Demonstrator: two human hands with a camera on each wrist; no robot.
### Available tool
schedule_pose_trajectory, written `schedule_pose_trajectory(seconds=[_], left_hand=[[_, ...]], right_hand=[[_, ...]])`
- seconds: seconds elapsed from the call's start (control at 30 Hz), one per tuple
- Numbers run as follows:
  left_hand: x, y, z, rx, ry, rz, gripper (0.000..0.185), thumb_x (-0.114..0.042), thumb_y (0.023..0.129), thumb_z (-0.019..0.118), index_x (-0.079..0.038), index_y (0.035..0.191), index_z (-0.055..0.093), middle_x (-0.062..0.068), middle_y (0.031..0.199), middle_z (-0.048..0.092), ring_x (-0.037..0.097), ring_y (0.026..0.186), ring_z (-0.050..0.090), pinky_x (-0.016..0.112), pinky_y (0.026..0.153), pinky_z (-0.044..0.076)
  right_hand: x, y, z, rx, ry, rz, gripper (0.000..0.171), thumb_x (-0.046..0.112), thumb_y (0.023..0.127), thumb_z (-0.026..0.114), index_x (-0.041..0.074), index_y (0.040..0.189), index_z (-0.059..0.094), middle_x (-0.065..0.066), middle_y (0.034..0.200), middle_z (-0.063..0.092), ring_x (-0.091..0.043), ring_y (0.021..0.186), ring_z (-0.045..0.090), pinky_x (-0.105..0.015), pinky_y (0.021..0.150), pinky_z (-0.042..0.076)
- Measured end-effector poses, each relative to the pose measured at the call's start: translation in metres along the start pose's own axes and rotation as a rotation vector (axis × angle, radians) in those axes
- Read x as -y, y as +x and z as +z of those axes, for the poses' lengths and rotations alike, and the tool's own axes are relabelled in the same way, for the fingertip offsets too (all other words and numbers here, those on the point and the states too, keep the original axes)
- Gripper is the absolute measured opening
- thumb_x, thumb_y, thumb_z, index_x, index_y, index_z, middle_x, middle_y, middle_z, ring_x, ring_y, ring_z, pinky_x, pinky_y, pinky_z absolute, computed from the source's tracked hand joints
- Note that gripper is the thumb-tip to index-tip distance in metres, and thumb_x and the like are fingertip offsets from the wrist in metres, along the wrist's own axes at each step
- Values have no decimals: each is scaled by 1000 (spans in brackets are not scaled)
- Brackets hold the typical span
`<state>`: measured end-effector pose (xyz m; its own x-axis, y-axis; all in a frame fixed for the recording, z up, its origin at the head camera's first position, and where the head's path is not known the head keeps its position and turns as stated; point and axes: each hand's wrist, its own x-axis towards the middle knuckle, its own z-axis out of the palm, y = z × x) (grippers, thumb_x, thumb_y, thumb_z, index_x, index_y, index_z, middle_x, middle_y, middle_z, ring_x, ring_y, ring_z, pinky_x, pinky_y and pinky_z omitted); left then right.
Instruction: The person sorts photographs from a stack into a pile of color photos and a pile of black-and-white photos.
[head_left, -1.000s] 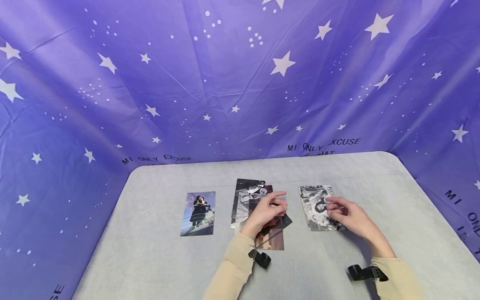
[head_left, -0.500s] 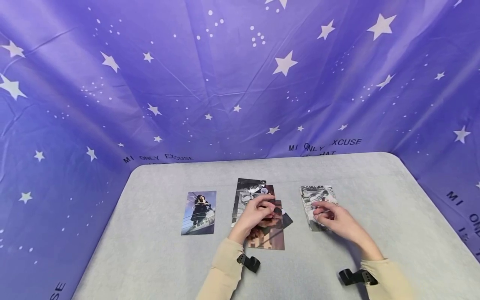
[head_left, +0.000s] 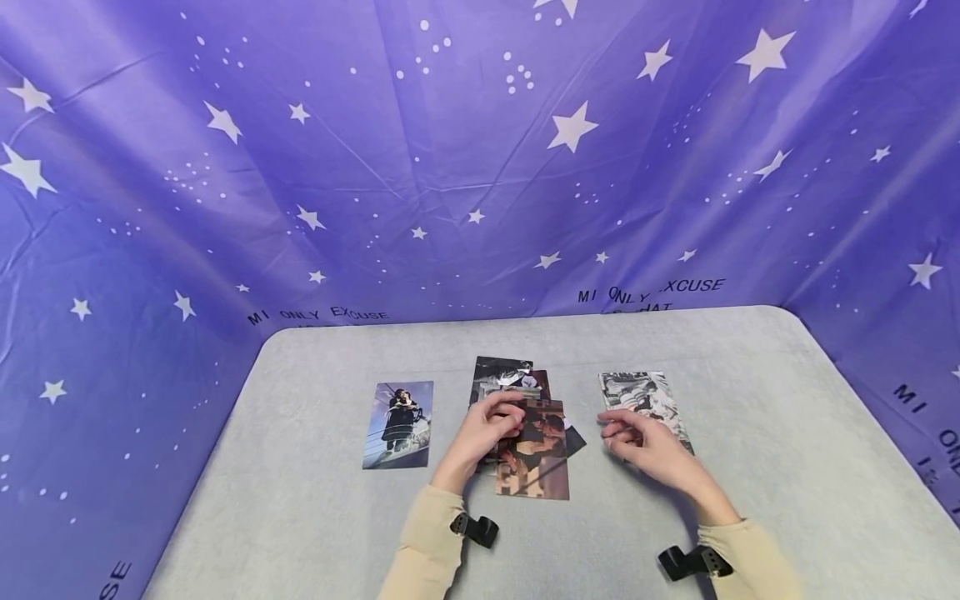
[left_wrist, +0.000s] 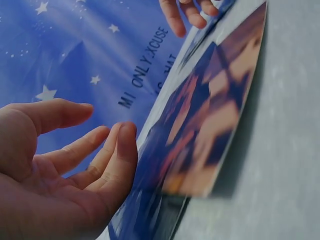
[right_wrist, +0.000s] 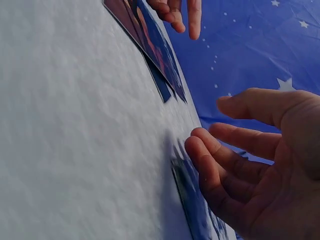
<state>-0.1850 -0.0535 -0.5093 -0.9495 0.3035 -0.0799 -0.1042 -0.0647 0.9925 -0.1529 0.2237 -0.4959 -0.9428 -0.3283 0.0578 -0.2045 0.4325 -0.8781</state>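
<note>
The loose pile of glossy photo prints (head_left: pixel 525 433) lies at the frame's centre on the grey felt table (head_left: pixel 300 517). Our left hand (head_left: pixel 487 429) rests on it with fingers relaxed; our right hand (head_left: pixel 637 442), spread, hovers beside the black-and-white print (head_left: pixel 641 396). We judge sorting underway; next needs a top-print pinch.

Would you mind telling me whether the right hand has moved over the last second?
Yes. The right hand has slid left, off the black-and-white photo toward the pile.

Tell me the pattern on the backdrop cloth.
Purple-blue backdrop cloth with white stars, dots and black lettering; head view shows it best.
</note>
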Motion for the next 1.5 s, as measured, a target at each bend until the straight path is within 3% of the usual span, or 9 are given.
schedule_pose_trajectory(seconds=[0.1, 0.37, 0.57, 0.83, 1.07, 1.3, 1.5], left_hand=[[0, -4, -9, -22, 9, -7, 37, 7, 89, 57, 13, 126, 52, 29, 104, 62, 18, 83, 64, 34, 79, 55], [-3, -19, -30, -85, 13, -38, 39, 8, 88, 56, 15, 126, 50, 29, 104, 60, 22, 86, 63, 40, 83, 54], [-1, -27, -36, -72, 16, -52, 39, 9, 86, 55, 16, 124, 49, 30, 105, 61, 26, 88, 64, 38, 82, 55], [0, -34, -34, -51, -20, -79, 38, 9, 89, 51, 16, 126, 47, 33, 112, 59, 26, 92, 64, 40, 84, 54], [3, -37, -32, -55, -97, -91, 36, 7, 92, 50, 17, 126, 45, 35, 115, 57, 29, 94, 64, 41, 85, 53], [9, -38, -32, -105, -187, -83, 40, 11, 87, 49, 18, 126, 45, 33, 115, 58, 20, 88, 64, 37, 87, 52], [12, -39, -31, -148, -231, -58, 40, 13, 86, 50, 19, 126, 45, 29, 113, 60, 19, 89, 64, 36, 86, 53]], right_hand=[[2, 1, 7, -11, 16, -20, 43, -6, 83, 64, -13, 124, 54, -14, 98, 65, -6, 76, 56, -21, 65, 49], [9, 6, 22, 2, 76, 6, 51, -9, 81, 62, -13, 130, 48, -18, 101, 63, -10, 78, 58, -22, 70, 51], [16, 9, 31, 27, 94, 46, 55, -8, 80, 63, -13, 132, 45, -20, 103, 62, -11, 76, 57, -22, 67, 50], [21, 10, 40, 32, 150, 86, 60, -6, 82, 64, -13, 137, 39, -28, 111, 61, -26, 88, 65, -25, 72, 53], [23, 11, 48, 34, 197, 105, 62, -7, 82, 63, -11, 139, 38, -30, 118, 58, -23, 88, 62, -24, 74, 52], [23, 11, 57, 13, 172, 53, 60, -5, 81, 65, -11, 136, 42, -31, 121, 55, -23, 89, 61, -26, 75, 53], [26, 13, 64, -25, 138, 73, 61, -5, 79, 68, -6, 136, 46, -26, 123, 56, -28, 94, 61, -26, 76, 52]])
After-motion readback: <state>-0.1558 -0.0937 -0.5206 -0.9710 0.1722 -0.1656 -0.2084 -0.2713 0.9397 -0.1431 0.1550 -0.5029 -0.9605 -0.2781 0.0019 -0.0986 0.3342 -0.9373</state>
